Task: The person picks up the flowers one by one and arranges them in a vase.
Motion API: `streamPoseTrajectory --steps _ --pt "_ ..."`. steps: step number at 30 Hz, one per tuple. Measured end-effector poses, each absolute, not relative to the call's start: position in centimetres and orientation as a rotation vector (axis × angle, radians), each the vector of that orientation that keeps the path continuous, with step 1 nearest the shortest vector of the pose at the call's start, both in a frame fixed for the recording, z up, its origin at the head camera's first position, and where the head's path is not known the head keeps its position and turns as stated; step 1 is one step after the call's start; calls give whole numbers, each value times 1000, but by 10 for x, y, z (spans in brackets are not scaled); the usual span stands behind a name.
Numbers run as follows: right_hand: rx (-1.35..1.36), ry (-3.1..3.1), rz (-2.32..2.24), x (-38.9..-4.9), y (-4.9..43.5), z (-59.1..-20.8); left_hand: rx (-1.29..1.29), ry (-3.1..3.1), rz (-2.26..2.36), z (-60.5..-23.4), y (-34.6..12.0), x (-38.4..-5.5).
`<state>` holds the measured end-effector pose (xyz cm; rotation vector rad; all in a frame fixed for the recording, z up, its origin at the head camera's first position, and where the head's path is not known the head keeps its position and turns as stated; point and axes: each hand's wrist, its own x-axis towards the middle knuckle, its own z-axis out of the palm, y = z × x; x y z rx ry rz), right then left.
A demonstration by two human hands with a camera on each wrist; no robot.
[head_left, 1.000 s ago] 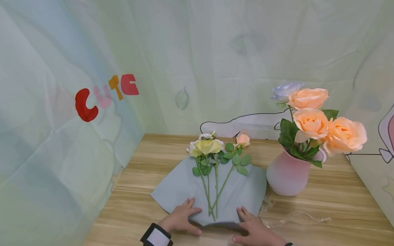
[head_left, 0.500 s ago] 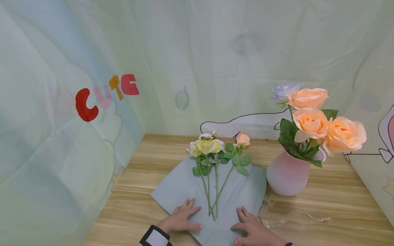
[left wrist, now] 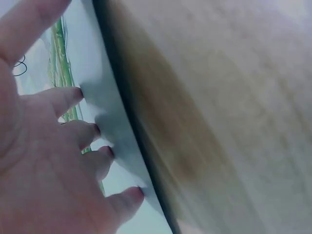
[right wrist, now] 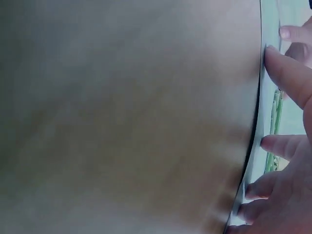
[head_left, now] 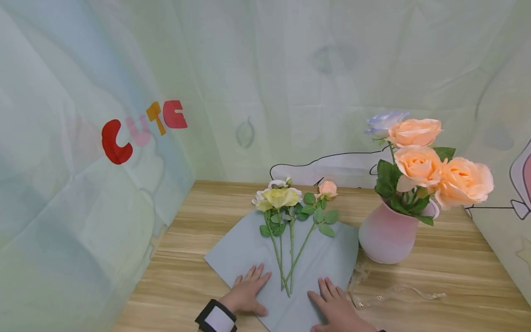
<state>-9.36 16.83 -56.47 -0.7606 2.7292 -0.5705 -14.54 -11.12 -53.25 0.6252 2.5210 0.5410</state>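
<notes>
A blue-grey sheet of wrapping paper lies on the wooden table, its near corner flat toward me. On it rest several artificial flowers: a yellow one, white ones behind it, and a peach rose whose head passes the far edge. Their green stems cross near the bottom. My left hand presses the paper left of the stems with spread fingers, and the left wrist view shows its fingertips on the sheet. To the right of the stems, my right hand rests spread on the paper, holding nothing.
A pink-and-white vase stands just right of the paper, filled with large peach roses and a pale blue flower. A clear ribbon lies on the table in front of it. Printed curtains enclose the back and sides.
The paper's near edge, curled up a second ago, has unfolded toward me into a flat corner. Both hands have shifted slightly and stay spread on the sheet. Flowers and vase look unmoved.
</notes>
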Motion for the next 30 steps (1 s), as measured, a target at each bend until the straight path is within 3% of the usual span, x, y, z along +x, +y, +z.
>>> streamPoseTrajectory --steps 30 --pt "-712 2729 -529 -108 160 -535 578 2566 491 -535 -107 -150"
